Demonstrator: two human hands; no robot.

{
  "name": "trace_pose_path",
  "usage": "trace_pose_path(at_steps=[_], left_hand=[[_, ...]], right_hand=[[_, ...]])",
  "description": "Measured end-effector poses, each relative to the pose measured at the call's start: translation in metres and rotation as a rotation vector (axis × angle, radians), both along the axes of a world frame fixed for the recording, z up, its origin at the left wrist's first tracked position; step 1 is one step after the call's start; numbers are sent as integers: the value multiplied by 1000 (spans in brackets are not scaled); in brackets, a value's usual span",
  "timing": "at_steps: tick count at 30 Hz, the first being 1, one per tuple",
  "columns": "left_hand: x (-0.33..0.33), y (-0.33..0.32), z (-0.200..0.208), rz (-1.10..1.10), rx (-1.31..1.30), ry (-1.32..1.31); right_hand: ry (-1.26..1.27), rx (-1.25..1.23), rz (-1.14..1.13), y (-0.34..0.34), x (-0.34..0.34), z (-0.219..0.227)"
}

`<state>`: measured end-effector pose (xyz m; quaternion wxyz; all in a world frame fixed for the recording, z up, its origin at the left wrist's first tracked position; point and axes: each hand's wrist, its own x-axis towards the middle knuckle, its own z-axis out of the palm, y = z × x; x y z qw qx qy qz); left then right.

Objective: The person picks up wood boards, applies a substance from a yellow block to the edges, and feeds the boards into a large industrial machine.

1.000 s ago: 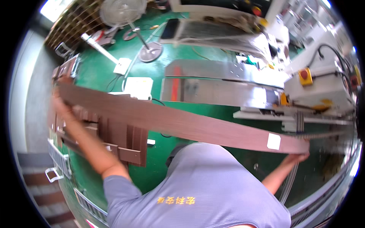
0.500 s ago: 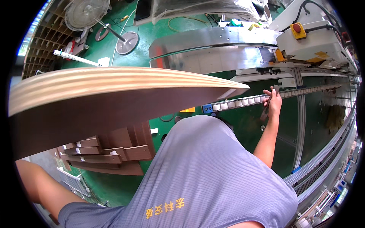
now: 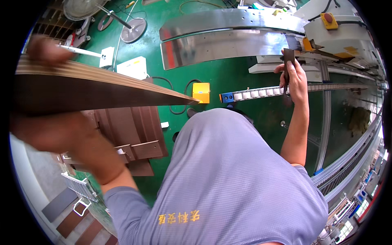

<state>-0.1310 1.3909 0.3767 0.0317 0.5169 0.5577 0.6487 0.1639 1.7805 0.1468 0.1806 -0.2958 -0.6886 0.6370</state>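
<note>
My left hand, smeared by motion, grips a dark brown board at its left end. The palm lies under the board and fingertips show over its top edge. This pale edge is striped in layers; whether it is one board or a stack I cannot tell. The board's tapering right end points toward the middle of the view. On the right, my right hand is closed around a narrow, flat dark brown strip, held upright above a rail of white rollers.
A steel machine table runs across the back, with a red stop button on a yellow box at right. A yellow box stands on the green floor. Brown panels are stacked at left, below a standing fan.
The board has swung lower and its right end has drawn left. My left hand has come into view on it. My right hand has risen slightly with the strip, which is now more upright.
</note>
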Motion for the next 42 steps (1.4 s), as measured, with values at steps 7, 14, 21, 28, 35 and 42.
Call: trace_pose_path(at_steps=[7, 14, 21, 28, 35, 42], left_hand=[[57, 33, -166, -134, 94, -283], [103, 64, -224, -51, -61, -250], [120, 76, -218, 411, -109, 57], [127, 78, -230, 432, -50, 78], [136, 80, -236, 456, 1, 91], [147, 92, -234, 479, 7, 183]], right_hand=[[-11, -73, 207, -64, -43, 27], [102, -114, 386, -129, -69, 31], [311, 272, 477, -166, -80, 5], [388, 294, 459, -170, -73, 10], [183, 297, 500, -169, -57, 21], [104, 217, 473, -166, -46, 39]])
